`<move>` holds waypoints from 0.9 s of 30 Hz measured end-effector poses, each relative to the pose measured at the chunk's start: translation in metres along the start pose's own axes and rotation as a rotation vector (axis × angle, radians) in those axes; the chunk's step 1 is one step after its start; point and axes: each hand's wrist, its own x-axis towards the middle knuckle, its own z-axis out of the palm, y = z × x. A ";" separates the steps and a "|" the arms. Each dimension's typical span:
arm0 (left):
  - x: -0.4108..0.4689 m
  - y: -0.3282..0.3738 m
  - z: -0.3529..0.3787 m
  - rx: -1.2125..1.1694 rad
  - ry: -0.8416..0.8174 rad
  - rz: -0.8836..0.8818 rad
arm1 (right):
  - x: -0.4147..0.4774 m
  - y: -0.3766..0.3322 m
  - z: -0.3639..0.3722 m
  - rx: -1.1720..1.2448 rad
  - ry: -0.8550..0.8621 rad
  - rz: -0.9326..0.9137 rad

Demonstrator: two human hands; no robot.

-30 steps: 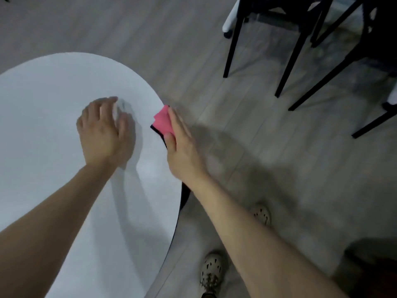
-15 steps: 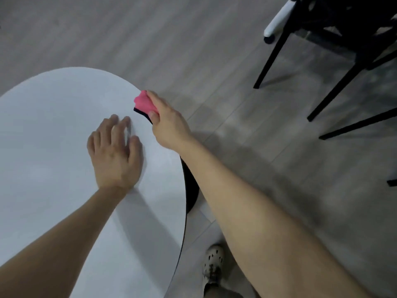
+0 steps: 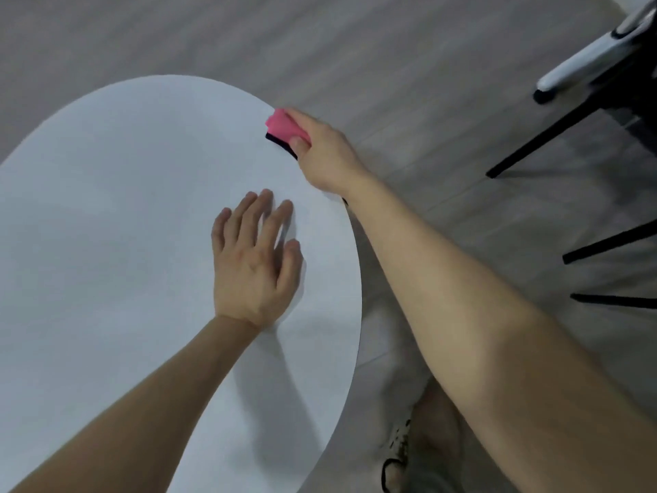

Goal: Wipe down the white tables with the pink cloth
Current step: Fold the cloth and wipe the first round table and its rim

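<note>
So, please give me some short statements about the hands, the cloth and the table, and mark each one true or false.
1. The right hand holds the pink cloth at the rim of the white table. True.
2. The left hand grips a second cloth. False: it lies flat and empty on the tabletop.
3. The table is square. False: its edge is rounded.
4. Black chair legs stand on the floor to the right. True.
</note>
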 end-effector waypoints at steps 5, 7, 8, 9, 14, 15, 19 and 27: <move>-0.004 -0.002 0.003 -0.029 0.016 -0.007 | -0.049 0.006 0.001 -0.003 0.030 0.025; -0.004 -0.002 0.005 -0.046 0.017 -0.005 | -0.099 0.018 -0.005 -0.012 0.048 0.046; -0.004 -0.003 0.006 -0.054 0.015 -0.008 | -0.115 0.020 -0.008 -0.024 0.041 0.057; -0.004 -0.004 0.007 -0.057 0.011 -0.014 | -0.118 0.019 -0.009 -0.036 0.027 0.061; -0.007 -0.004 0.007 -0.074 -0.011 -0.007 | 0.017 -0.010 -0.006 -0.111 -0.150 -0.003; -0.007 -0.005 0.008 -0.071 -0.021 -0.007 | 0.050 -0.021 -0.002 -0.126 -0.188 -0.027; -0.006 -0.002 0.005 -0.058 -0.045 -0.029 | 0.100 -0.044 0.016 -0.168 -0.253 -0.090; 0.040 -0.008 -0.009 -0.177 0.035 -0.147 | -0.039 0.012 -0.035 -0.104 -0.194 -0.043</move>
